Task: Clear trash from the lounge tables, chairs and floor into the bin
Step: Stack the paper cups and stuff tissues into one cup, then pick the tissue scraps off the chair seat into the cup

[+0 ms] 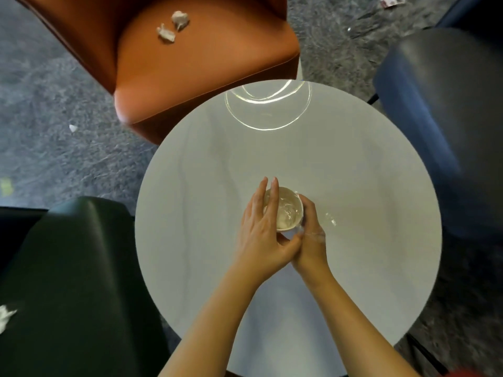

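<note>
Nearest me, at the middle of the round white table (pixel 353 172), right hand (pixel 310 236) curls round the small cream paper cup (pixel 298 205), steadying it I think; left hand (pixel 260 232) lays straight fingers over its mouth, likely tamping clear plastic (pixel 285 214) down.

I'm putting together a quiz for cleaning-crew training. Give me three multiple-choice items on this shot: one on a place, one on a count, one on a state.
1. Where is the paper cup?
A on the blue chair
B at the round table
C on the floor

2. How many crumpled tissues lie on the orange chair?
A two
B four
C none

3. What is the right hand doing?
A lying flat on the table
B hanging free
C curling round the cup

Key: B, the cup shows against the white tabletop; A, two white wads lie on the seat; C, its fingers wrap the cup's side.
</note>
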`<act>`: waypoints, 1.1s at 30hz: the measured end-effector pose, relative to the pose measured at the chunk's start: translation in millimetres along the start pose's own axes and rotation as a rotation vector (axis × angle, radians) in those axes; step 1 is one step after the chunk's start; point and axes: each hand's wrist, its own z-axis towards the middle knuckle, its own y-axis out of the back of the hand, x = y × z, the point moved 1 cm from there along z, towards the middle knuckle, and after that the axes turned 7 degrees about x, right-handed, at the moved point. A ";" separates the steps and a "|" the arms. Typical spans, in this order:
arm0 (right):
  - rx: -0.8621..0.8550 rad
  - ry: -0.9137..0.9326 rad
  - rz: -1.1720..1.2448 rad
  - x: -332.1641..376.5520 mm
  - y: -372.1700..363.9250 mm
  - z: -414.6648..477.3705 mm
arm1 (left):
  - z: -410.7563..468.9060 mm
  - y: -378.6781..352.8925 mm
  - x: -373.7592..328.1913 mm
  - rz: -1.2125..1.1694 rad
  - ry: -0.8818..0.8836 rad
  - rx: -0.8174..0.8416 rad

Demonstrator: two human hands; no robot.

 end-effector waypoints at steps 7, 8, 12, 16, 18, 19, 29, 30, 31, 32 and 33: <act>-0.036 -0.037 -0.192 -4.9 10.7 -9.4 | -6.4 3.8 2.6 -0.005 -0.057 -0.062; -0.079 -0.034 -0.218 -4.4 12.0 -15.6 | -9.7 6.5 3.2 -0.013 -0.059 -0.078; -0.258 -0.042 -0.395 -9.9 -0.7 -58.0 | -34.1 22.6 13.9 -0.040 -0.013 -0.225; -0.109 -0.027 -0.410 -8.7 -48.9 -94.5 | -78.5 48.8 44.2 -0.065 0.096 -0.348; 0.032 0.035 -0.432 -2.9 -78.4 -98.7 | -101.7 63.4 64.6 -0.074 0.153 -0.409; 0.096 0.068 -0.440 1.0 -93.1 -97.0 | -113.0 71.0 75.8 -0.078 0.185 -0.431; 0.390 0.328 -0.572 -19.4 -229.0 -100.0 | -233.5 118.4 197.0 -0.117 0.399 -0.594; 0.408 0.332 -0.587 -24.3 -242.8 -106.6 | -246.6 123.7 208.7 -0.116 0.406 -0.610; 0.426 0.333 -0.600 -29.1 -257.0 -113.5 | -260.1 129.5 220.3 -0.113 0.414 -0.623; 0.444 0.331 -0.607 -33.6 -271.4 -121.4 | -274.5 135.9 231.3 -0.108 0.423 -0.634; 0.461 0.322 -0.606 -37.9 -286.7 -129.8 | -289.9 143.3 241.9 -0.103 0.432 -0.644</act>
